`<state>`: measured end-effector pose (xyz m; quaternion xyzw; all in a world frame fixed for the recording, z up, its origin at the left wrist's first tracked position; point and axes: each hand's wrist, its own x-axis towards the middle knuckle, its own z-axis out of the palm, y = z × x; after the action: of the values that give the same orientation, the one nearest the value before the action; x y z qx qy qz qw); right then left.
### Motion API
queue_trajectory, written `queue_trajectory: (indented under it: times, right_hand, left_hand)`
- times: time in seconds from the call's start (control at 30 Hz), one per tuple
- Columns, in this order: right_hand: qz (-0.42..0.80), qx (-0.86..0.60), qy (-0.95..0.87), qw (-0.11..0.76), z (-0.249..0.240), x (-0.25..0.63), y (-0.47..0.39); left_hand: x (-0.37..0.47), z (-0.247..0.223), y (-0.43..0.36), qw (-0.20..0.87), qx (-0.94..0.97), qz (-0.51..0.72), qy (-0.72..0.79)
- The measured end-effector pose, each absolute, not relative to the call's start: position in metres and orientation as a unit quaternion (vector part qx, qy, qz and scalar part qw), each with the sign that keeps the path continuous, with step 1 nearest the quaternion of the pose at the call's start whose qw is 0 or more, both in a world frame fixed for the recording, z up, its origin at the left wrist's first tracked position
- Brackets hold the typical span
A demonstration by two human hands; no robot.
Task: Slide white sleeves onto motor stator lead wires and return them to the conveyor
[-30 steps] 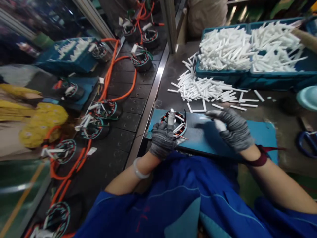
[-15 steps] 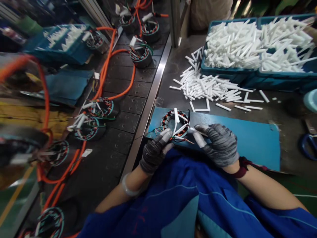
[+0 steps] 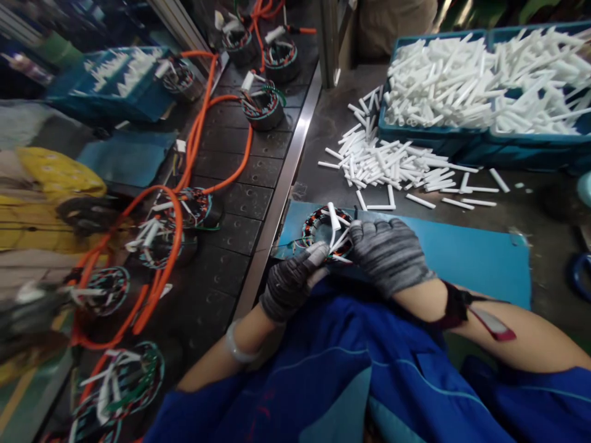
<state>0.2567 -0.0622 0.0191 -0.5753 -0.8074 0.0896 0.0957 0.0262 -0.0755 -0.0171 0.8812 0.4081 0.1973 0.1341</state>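
A ring-shaped motor stator [image 3: 310, 225] lies on a blue mat [image 3: 466, 249] in front of me, with white sleeves [image 3: 333, 216] on leads that cross its opening. At its near edge my left hand [image 3: 295, 277], in a grey striped glove with pale fingertips, is closed in a pinch on the wire leads. My right hand [image 3: 392, 255], gloved alike, is curled at the stator's right rim; its fingertips are turned away, and what they grip is hidden. Another white sleeve [image 3: 342, 259] points right from the left fingertips, below the right hand.
Loose white sleeves [image 3: 392, 163] are heaped beyond the mat, before blue bins [image 3: 431, 135] full of more. Left of a metal rail [image 3: 290, 160], a slatted conveyor [image 3: 226, 246] carries several stators and orange cables [image 3: 196, 135]. Another person's blurred gloved hand [image 3: 32, 314] is at far left.
My right hand has moved left, curling over the stator's right rim. A white sleeve shows where a bare reddish lead end was. At left, the other person's stator and cable have moved down.
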Motion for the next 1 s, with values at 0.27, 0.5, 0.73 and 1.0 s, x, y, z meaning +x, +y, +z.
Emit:
queue_trajectory:
  times: [0.27, 0.5, 0.73, 1.0]
  right_hand:
    - [0.477, -0.529, -0.662, 0.235, -0.008, 0.305, -0.034]
    - [0.467, -0.564, -0.605, 0.314, -0.028, 0.31, -0.051]
    - [0.465, -0.498, -0.697, 0.225, -0.025, 0.315, -0.036]
    - [0.539, -0.536, -0.611, 0.22, -0.026, 0.303, -0.035]
  left_hand:
    - [0.028, -0.017, -0.047, 0.145, 0.911, 0.165, 0.348]
    - [0.037, -0.008, -0.033, 0.126, 0.932, 0.081, 0.329]
    - [0.028, -0.017, -0.022, 0.169, 0.943, 0.117, 0.261]
    - [0.034, -0.015, -0.031, 0.131, 0.94, 0.122, 0.29]
